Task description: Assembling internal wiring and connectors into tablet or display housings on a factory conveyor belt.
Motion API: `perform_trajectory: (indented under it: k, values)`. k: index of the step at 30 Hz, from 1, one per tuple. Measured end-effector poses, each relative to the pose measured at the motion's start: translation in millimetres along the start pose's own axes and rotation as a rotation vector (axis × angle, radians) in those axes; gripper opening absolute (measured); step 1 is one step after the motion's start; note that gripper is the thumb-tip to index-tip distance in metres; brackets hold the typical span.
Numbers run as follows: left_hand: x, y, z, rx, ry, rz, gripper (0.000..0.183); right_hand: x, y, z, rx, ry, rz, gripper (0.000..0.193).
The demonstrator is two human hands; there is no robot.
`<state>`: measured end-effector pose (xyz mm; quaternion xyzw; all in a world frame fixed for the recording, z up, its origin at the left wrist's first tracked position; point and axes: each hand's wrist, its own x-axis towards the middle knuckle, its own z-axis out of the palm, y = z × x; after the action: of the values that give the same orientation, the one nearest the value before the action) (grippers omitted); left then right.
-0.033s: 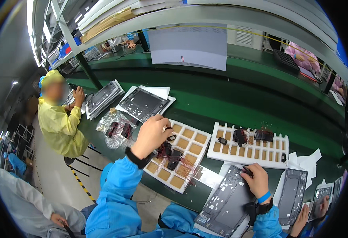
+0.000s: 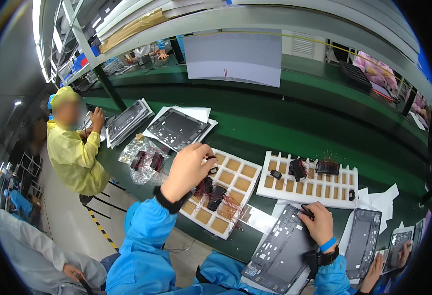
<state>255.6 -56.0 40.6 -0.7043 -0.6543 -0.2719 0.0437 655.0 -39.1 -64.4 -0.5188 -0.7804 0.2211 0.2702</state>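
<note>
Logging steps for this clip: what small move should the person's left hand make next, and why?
Probably carry the small black part pinched in the left hand across to the dark grey flat panel. The right hand already rests on that panel, and the hand is raised above the white foam compartment tray.

A small black part [image 2: 212, 158] is pinched in the left hand [image 2: 189, 167] above a white foam tray [image 2: 235, 189] on the green desk [image 2: 275, 123]. A dark flat panel [image 2: 285, 250] near the desk's edge is pressed by the right hand [image 2: 318, 223]. A second tray [image 2: 308, 184] lies to the right, a clear bag [image 2: 144, 158] to the left.
</note>
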Motion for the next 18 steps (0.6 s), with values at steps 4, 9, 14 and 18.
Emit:
perform_trajectory:
  k: [4, 9, 14, 18]
  values:
    - [-22, 76, -8, -0.647, -0.207, -0.082, 0.017, -1, -10, -3, 0.061, 0.097, -0.043, 0.023]
    - [-67, 129, 59, -1.071, -0.399, -0.053, 0.019, -20, -58, -31, 0.348, 0.064, -0.188, 0.021]
    - [-68, 176, 81, -1.248, -0.749, -0.250, 0.024, -63, -76, -38, 0.502, 0.146, -0.008, 0.008]
    - [-77, 171, 88, -0.896, -0.343, 0.218, 0.021, -70, -49, -41, 0.678, 0.069, 0.197, 0.004]
